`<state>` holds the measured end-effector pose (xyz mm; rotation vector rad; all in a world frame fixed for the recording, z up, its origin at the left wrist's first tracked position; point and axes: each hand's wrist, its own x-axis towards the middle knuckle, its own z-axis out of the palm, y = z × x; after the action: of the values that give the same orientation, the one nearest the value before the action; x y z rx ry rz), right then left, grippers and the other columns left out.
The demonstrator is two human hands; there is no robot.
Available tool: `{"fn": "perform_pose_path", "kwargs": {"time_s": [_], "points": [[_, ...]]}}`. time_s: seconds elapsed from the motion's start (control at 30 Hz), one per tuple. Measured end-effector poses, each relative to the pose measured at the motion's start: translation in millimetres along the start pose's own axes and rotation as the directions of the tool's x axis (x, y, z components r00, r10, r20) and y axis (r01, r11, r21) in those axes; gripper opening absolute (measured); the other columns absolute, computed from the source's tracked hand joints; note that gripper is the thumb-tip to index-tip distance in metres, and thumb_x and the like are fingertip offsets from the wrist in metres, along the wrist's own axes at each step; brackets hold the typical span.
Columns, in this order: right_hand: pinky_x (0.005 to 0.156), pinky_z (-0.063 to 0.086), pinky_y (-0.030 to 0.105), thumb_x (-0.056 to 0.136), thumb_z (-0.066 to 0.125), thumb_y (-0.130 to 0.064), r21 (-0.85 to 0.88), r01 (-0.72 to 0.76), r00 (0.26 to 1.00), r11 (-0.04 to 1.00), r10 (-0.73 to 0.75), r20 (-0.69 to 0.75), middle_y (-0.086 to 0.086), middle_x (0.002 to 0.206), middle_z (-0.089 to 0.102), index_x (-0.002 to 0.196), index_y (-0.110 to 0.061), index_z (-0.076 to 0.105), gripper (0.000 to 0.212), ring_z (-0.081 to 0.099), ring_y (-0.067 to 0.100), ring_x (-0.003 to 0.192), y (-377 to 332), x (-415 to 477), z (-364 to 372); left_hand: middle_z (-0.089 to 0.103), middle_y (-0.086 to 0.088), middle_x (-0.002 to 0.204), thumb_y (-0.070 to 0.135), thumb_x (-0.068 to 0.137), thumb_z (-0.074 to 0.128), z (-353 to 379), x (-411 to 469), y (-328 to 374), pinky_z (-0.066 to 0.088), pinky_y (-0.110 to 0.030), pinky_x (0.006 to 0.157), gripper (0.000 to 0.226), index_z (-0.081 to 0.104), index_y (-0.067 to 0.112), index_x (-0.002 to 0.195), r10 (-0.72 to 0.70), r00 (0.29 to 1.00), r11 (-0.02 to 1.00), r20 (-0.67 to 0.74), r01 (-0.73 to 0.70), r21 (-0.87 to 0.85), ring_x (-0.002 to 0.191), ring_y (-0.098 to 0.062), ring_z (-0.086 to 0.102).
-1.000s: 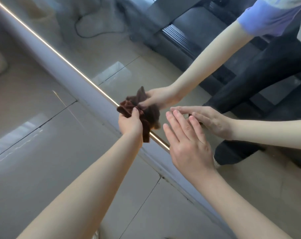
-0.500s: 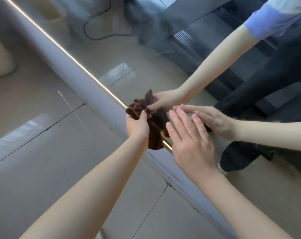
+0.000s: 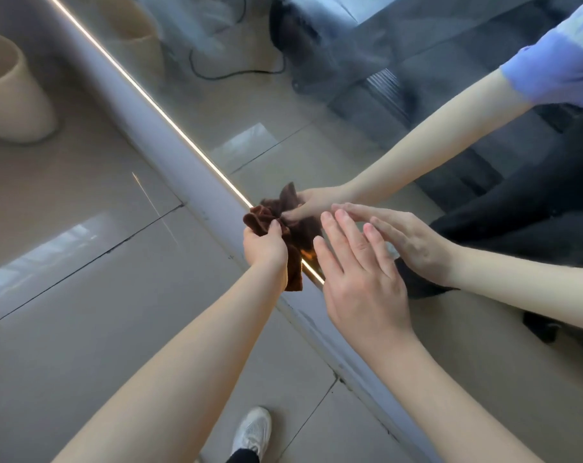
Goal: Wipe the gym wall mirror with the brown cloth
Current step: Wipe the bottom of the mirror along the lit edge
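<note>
Across the upper right, the gym wall mirror (image 3: 317,105), slanted in this view, its glass hazy in patches and reflecting floor tiles, a dark cable, dark gym equipment and both of the person's arms. Below and to the left, a glossy grey tiled floor (image 3: 83,295) with pale patches of reflected light. Between the two, a grey base strip (image 3: 170,155) along the foot of the mirror, edged by a thin bright light line (image 3: 170,120). At far left, a beige bin (image 3: 13,95) standing upright on the tiles, well apart from the hands. Right hand (image 3: 360,282) raised flat toward the glass, fingers straight and close together, holding nothing; fingertips meeting their reflection, though actual contact with the glass hard to judge from here. Left hand (image 3: 265,247) just beside it, fingers curled round the brown cloth (image 3: 295,272). Cloth bunched up and pressed to the mirror's lower edge at the light line, one end hanging below the wrist. At bottom centre, a white shoe (image 3: 253,432) on the floor.
</note>
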<state>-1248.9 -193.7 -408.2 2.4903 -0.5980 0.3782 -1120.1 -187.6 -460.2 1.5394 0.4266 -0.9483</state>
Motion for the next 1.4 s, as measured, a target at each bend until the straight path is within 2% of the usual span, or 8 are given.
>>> {"fn": "perform_pose_path", "kwargs": {"time_s": [0.23,0.47,0.57,0.7,0.87,1.1,1.23,1.4], "points": [[0.119,0.013,0.037,0.093,0.042,-0.013,-0.056,0.071,0.997,0.996,-0.071,0.003,0.011,0.145,0.053,0.123,-0.011,0.068,0.039,0.035,0.023,0.139,5.1,1.5,5.6,0.062,-0.002,0.112,0.023,0.102,0.055,-3.5,21.0,38.3,0.046,-0.038,0.099,0.017,0.055,0.019,0.118,0.082,0.993,0.996,-0.09,-0.086,-0.038,0.105,-0.022,0.059],[0.12,0.012,0.039,0.093,0.039,-0.011,0.017,0.033,0.999,0.999,-0.033,0.016,0.014,0.146,0.051,0.126,-0.008,0.066,0.042,0.035,0.026,0.14,-13.1,25.2,13.1,0.06,0.006,0.09,0.021,0.101,0.056,-7.8,16.0,40.3,0.046,-0.033,0.09,0.003,0.054,0.022,0.104,0.131,0.991,0.99,-0.019,-0.132,-0.045,0.096,-0.019,0.059],[0.12,0.013,0.038,0.094,0.039,-0.012,0.02,0.038,0.999,0.999,-0.038,0.023,0.013,0.147,0.05,0.127,-0.009,0.065,0.043,0.039,0.027,0.14,-18.4,42.8,15.0,0.062,0.0,0.102,0.02,0.101,0.054,-9.3,27.0,53.8,0.045,-0.032,0.088,0.006,0.054,0.02,0.107,0.122,0.991,0.991,-0.055,-0.124,-0.044,0.1,-0.02,0.06],[0.12,0.011,0.038,0.092,0.042,-0.012,-0.004,0.056,0.998,0.998,-0.056,0.027,0.014,0.147,0.05,0.128,-0.008,0.064,0.043,0.04,0.027,0.14,-22.0,62.8,18.9,0.063,-0.003,0.111,0.021,0.102,0.054,-14.2,43.4,75.1,0.047,-0.04,0.102,0.007,0.054,0.021,0.109,0.081,0.995,0.995,-0.057,-0.084,-0.052,0.111,-0.025,0.061],[0.121,0.012,0.038,0.092,0.047,-0.012,-0.028,0.03,0.999,0.999,-0.029,0.042,0.013,0.147,0.05,0.127,-0.008,0.066,0.041,0.04,0.025,0.141,-30.9,76.1,21.3,0.059,0.007,0.09,0.022,0.101,0.056,-20.0,41.6,77.0,0.047,-0.036,0.094,0.007,0.053,0.022,0.107,0.077,0.996,0.997,0.036,-0.078,0.01,0.1,-0.021,0.06],[0.119,0.015,0.038,0.091,0.044,-0.01,-0.021,0.02,0.999,1.0,-0.019,0.04,0.013,0.147,0.05,0.125,-0.008,0.066,0.04,0.046,0.026,0.138,-37.9,95.4,20.6,0.056,0.001,0.102,0.021,0.103,0.052,-23.1,53.6,110.2,0.044,-0.033,0.086,0.007,0.048,0.021,0.109,0.066,0.998,0.998,0.002,-0.066,0.002,0.096,-0.021,0.055],[0.12,0.014,0.037,0.091,0.046,-0.01,-0.043,0.015,1.0,0.999,-0.014,0.017,0.013,0.147,0.05,0.126,-0.007,0.067,0.04,0.037,0.026,0.141,-39.5,106.0,21.2,0.06,-0.001,0.108,0.021,0.101,0.055,-25.9,55.2,112.2,0.047,-0.041,0.102,0.011,0.051,0.021,0.111,0.047,0.998,0.999,0.048,-0.048,0.012,0.112,-0.026,0.06],[0.12,0.015,0.037,0.091,0.044,-0.009,-0.017,0.029,1.0,0.999,-0.029,0.0,0.012,0.144,0.053,0.122,-0.008,0.069,0.04,0.037,0.025,0.139,-40.1,115.0,21.2,0.06,-0.003,0.119,0.021,0.103,0.052,-28.8,71.6,136.7,0.043,-0.034,0.097,0.029,0.052,0.014,0.131,0.088,0.996,0.996,-0.022,-0.087,0.035,0.117,-0.024,0.057]]}}
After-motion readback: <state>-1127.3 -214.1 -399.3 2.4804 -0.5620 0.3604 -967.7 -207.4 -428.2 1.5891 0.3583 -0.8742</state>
